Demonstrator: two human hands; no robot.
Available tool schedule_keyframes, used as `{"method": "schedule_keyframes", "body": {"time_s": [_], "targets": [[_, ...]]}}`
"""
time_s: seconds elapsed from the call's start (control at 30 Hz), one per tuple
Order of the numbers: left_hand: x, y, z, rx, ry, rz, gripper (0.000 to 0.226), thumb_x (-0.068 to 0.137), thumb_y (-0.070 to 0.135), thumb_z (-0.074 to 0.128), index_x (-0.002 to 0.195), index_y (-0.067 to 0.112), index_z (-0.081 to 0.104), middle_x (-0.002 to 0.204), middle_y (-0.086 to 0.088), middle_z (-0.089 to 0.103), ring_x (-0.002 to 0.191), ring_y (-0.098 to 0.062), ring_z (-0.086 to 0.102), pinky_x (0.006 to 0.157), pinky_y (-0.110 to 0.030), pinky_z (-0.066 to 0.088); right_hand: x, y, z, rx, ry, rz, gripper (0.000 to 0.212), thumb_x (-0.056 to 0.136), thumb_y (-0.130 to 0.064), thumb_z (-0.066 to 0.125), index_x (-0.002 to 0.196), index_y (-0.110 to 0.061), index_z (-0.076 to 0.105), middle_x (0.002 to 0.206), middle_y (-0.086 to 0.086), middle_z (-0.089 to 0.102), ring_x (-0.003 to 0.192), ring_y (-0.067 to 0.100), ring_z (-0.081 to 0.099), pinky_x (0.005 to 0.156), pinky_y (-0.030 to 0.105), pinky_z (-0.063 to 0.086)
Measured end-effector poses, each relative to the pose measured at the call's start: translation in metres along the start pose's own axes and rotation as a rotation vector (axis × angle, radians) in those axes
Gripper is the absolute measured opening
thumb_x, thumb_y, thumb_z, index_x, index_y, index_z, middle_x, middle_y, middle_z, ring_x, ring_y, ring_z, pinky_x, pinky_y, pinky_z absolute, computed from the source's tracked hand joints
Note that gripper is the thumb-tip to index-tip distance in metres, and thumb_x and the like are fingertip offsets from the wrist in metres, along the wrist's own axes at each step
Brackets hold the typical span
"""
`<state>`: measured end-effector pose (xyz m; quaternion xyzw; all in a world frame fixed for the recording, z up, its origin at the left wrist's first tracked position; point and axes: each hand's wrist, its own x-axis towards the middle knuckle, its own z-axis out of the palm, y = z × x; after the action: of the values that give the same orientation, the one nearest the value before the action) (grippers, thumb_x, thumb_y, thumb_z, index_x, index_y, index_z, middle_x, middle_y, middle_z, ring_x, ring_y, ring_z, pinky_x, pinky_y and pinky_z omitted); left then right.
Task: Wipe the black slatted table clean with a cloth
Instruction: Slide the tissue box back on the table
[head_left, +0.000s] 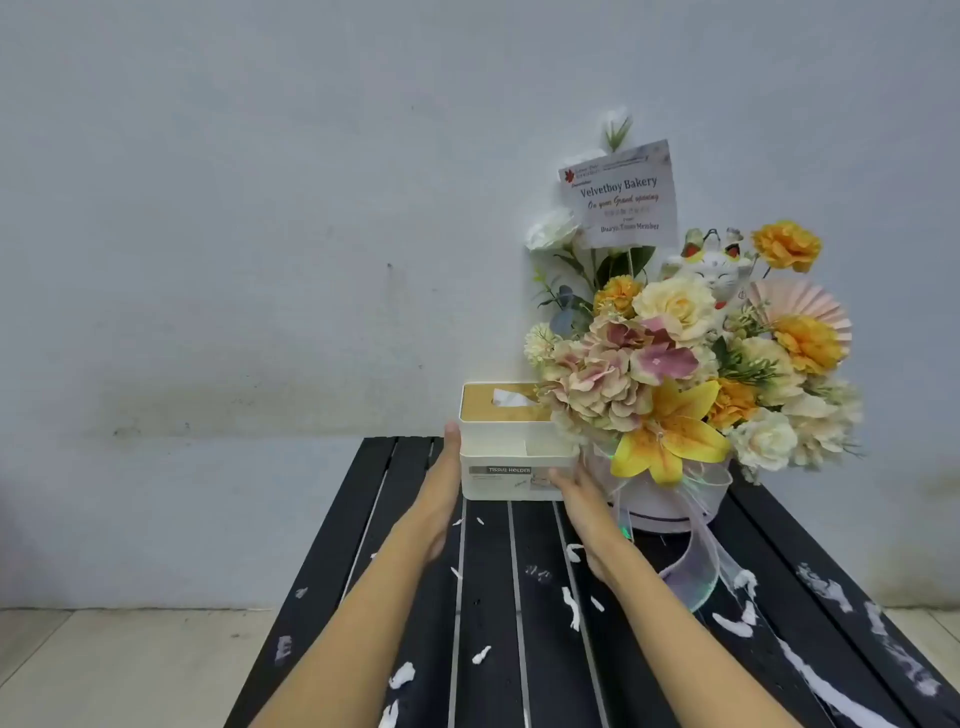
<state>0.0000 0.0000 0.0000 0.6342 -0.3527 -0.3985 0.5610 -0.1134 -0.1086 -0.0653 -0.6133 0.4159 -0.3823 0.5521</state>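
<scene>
The black slatted table (488, 597) runs away from me to the wall, dotted with white scraps and smears (570, 608). At its far end stands a white tissue holder (511, 449) with a wooden lid and a tissue poking out. My left hand (441, 483) lies flat against its left side. My right hand (576, 499) grips its lower right front corner. Both arms are stretched out over the table. No cloth is in view.
A large flower arrangement (691, 364) in a round white box with a card on a stick and a trailing ribbon (696, 561) stands at the far right, touching the tissue holder. A grey wall lies behind; pale floor tiles (104, 670) lie to the left.
</scene>
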Motion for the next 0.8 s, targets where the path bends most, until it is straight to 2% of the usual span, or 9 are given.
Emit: {"method": "schedule_keyframes", "body": {"time_s": [0.13,0.23,0.33,0.43,0.53,0.6,0.67,0.73,0.8], "targets": [[0.031,-0.014,0.002,-0.091,0.027,0.007,0.061,0.096,0.053,0.009,0.146,0.021,0.023,0.153,-0.005,0.024,0.141,-0.023,0.019,0.112,-0.034,0.017,0.021,0.008,0.005,0.012,0.072,-0.014,0.056,0.100,-0.025,0.040,0.149,-0.018,0.014,0.156,0.003,0.019,0.143,0.022,0.017,0.112,0.033,0.016],[0.044,-0.017,0.004,-0.126,0.036,0.063,0.058,0.098,0.049,0.009,0.146,0.019,0.024,0.150,-0.006,0.029,0.138,-0.023,0.026,0.107,-0.030,0.023,0.026,0.015,0.008,0.063,0.124,-0.015,0.056,0.100,-0.029,0.038,0.149,-0.018,0.013,0.156,0.003,0.018,0.143,0.020,0.016,0.113,0.032,0.015],[0.069,-0.023,0.003,-0.102,-0.005,0.035,0.064,0.094,0.058,0.009,0.138,0.024,0.040,0.138,0.000,0.044,0.127,-0.014,0.039,0.100,-0.028,0.028,0.030,0.022,0.013,0.065,0.164,-0.039,0.057,0.100,-0.032,0.038,0.149,-0.019,0.014,0.156,0.001,0.017,0.143,0.019,0.017,0.112,0.032,0.016],[0.079,-0.031,0.004,-0.123,0.033,0.051,0.072,0.083,0.073,0.018,0.128,0.027,0.051,0.130,0.003,0.055,0.120,-0.015,0.048,0.107,-0.035,0.032,0.029,0.020,0.020,0.028,0.214,-0.068,0.062,0.098,-0.038,0.042,0.149,-0.021,0.013,0.156,-0.001,0.018,0.143,0.021,0.019,0.112,0.033,0.018],[0.079,-0.037,-0.001,-0.219,0.088,0.010,0.068,0.089,0.068,0.020,0.126,0.020,0.051,0.124,0.005,0.057,0.113,-0.011,0.050,0.103,-0.033,0.038,0.025,0.016,0.026,0.035,0.204,-0.091,0.071,0.095,-0.040,0.046,0.150,-0.020,0.007,0.155,-0.003,0.019,0.142,0.017,0.018,0.112,0.028,0.016],[0.085,-0.042,-0.006,-0.155,0.064,0.020,0.100,0.065,0.092,0.028,0.139,0.027,0.038,0.141,0.007,0.043,0.129,-0.012,0.040,0.110,-0.040,0.029,0.021,0.011,0.033,0.011,0.164,-0.118,0.078,0.094,-0.041,0.049,0.150,-0.017,0.001,0.150,-0.006,0.020,0.139,0.010,0.017,0.108,0.020,0.014],[0.113,-0.063,-0.017,-0.118,0.054,0.063,0.119,0.041,0.102,0.030,0.142,0.038,0.029,0.150,0.006,0.032,0.137,-0.016,0.031,0.113,-0.046,0.022,0.019,0.010,0.043,-0.038,0.126,-0.111,0.085,0.091,-0.046,0.052,0.150,-0.014,-0.001,0.156,0.000,0.010,0.143,0.014,0.011,0.112,0.026,0.011],[0.107,-0.054,-0.029,-0.046,0.069,0.063,0.116,0.043,0.101,0.027,0.141,0.039,0.032,0.148,0.005,0.037,0.135,-0.017,0.034,0.112,-0.046,0.024,0.019,0.006,0.054,-0.039,0.095,-0.093,0.084,0.090,-0.048,0.052,0.149,-0.014,0.003,0.156,0.003,0.012,0.143,0.018,0.014,0.112,0.030,0.015],[0.083,-0.034,-0.041,-0.047,0.099,0.085,0.093,0.063,0.092,0.026,0.134,0.035,0.045,0.136,0.004,0.051,0.125,-0.016,0.047,0.108,-0.041,0.031,0.017,0.003,0.065,-0.027,0.045,-0.077,0.082,0.090,-0.049,0.050,0.149,-0.014,0.006,0.156,0.004,0.016,0.142,0.018,0.019,0.111,0.030,0.018]]}}
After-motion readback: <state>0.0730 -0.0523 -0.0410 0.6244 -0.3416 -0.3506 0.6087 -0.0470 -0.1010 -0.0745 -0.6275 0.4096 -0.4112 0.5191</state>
